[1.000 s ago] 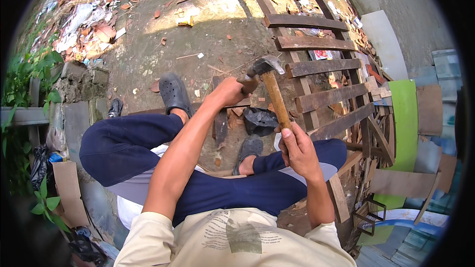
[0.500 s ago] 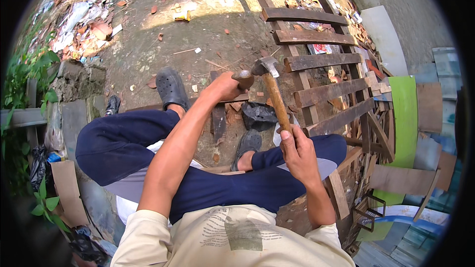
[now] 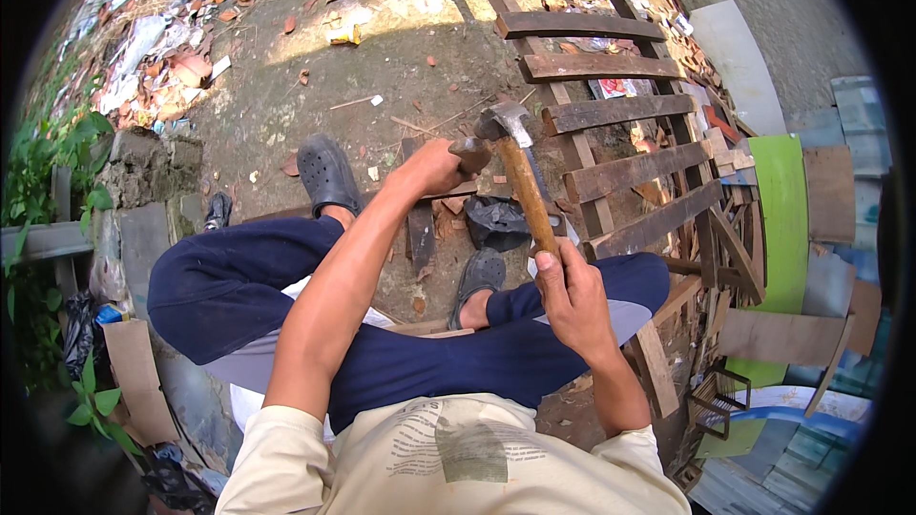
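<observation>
Two hands are showing in the head view, and both are ours. We are holding a hammer in our right hand, with the fingers wrapping around the bottom of its handle and the thumb lying along it. The hammer is tilting up and away from us, in front of our legs, and its metal head is sitting just beside a brown stick. We are not able to tell if the two are touching. We are squeezing that stick in our left hand, which is curling into a fist, and its fingertips are hiding from us.

We are wearing blue pants and a cream shirt, and we are keeping our knees bent and wide apart. Our left shoe and right shoe are both gray. A black bag is lying between the hammer and the right shoe. On our right, a wooden frame with slats is stretching away from us, and a green board is standing past it. On our left, green plants are growing.
</observation>
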Tool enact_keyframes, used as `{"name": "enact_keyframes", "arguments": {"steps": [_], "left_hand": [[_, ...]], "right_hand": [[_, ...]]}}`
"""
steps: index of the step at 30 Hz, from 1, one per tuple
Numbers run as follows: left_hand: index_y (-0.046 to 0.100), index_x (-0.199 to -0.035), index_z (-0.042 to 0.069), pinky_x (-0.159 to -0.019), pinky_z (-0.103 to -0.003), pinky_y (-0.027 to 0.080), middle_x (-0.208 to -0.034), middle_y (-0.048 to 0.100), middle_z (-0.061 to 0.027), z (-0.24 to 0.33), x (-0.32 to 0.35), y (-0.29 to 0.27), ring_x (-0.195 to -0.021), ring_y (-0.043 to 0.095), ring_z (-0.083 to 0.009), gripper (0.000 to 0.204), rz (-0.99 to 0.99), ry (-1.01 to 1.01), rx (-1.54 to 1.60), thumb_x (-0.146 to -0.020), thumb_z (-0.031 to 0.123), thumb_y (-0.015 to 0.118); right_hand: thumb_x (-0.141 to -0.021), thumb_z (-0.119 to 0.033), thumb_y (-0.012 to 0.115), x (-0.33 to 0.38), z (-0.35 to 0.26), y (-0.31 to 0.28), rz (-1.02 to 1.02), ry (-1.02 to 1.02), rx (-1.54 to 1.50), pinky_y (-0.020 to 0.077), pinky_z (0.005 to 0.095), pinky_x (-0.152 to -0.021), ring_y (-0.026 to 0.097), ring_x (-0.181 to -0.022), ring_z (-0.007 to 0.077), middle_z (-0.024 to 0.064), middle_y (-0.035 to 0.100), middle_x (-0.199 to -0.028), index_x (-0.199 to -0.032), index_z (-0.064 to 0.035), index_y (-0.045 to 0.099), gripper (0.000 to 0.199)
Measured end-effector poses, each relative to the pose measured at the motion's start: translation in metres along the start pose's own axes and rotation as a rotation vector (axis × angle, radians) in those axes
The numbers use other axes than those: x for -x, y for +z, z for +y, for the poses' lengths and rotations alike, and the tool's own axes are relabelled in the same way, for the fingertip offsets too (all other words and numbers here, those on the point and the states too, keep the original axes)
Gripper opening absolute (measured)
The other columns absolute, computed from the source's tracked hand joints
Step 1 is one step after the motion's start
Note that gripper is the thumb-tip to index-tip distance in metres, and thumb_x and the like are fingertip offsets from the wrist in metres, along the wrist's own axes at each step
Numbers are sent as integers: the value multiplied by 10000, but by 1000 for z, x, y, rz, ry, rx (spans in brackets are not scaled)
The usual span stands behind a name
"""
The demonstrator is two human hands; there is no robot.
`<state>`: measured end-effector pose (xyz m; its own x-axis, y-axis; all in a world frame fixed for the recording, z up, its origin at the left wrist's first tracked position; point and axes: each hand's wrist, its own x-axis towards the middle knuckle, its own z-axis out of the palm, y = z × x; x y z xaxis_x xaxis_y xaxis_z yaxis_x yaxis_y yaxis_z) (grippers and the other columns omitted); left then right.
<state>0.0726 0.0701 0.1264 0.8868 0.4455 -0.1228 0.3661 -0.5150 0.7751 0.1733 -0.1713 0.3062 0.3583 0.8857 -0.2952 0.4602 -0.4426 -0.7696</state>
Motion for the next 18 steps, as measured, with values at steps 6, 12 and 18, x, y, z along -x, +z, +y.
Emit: {"name": "enact_keyframes", "arguments": {"steps": [6, 12, 18], "left_hand": [[701, -1051, 65, -802, -435, 526, -1024, 724, -164, -5, 4, 0, -967, 682, -351, 215, 15, 34, 12, -846, 131, 702], [685, -1013, 50, -777, -445, 517, -977, 720, -172, 16, 5, -6, -912, 672, -369, 181, -39, 23, -37, -839, 93, 657], [647, -972, 72, -683, -484, 517, -907, 698, -197, -17, 4, 10, -861, 648, -440, 198, 109, 138, -14, -798, 128, 723]], "right_hand": [[-1078, -402, 480, 9, -15, 2, 160, -285, -245, 328, 224, -449, 406, -504, 43, -32, 465, -627, -1105, 5, 553, 414], [-1089, -368, 465, 5, 13, 9, 59, -79, -16, 343, 255, -455, 415, -491, 58, -15, 444, -594, -1027, 1, 553, 385], [-1074, -449, 457, 17, -20, -2, 197, -296, -229, 318, 211, -454, 399, -487, 38, -31, 452, -601, -1049, 13, 536, 470]]}}
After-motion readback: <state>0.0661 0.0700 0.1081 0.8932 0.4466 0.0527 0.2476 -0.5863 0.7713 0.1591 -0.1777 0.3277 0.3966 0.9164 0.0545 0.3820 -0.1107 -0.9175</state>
